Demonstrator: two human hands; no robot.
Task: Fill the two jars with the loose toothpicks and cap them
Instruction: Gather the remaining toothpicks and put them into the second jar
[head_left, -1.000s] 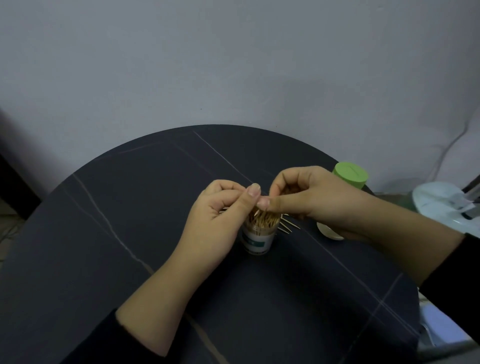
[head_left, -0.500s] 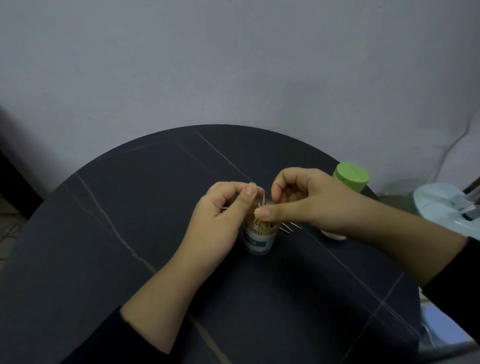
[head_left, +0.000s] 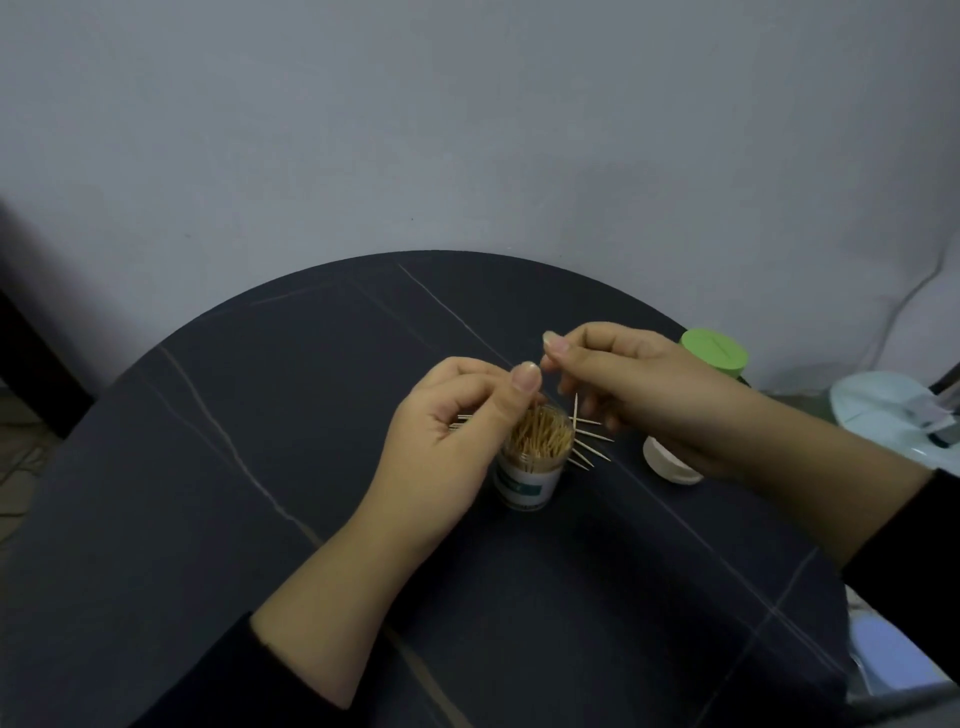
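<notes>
A plain grey wall (head_left: 467, 130) backs a round dark counter (head_left: 260, 467). At its middle stands a small clear plastic jar with a white label (head_left: 529, 480), upright and packed. The left hand (head_left: 447, 431) beside its mouth clutches a bundle of toothpicks (head_left: 460, 422). The right hand (head_left: 634, 384) above pinches thumb to finger, on what I cannot tell. Loose toothpicks (head_left: 592, 447) lie just behind the jar, and a white round cap (head_left: 667, 465) lies near. It looks best to feed in a few at a time, kept parallel, while steadying the jar.

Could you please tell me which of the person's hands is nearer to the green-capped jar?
The right hand: it sits just left of the green-capped jar. The left hand is farther left, beside the open toothpick jar.
</notes>
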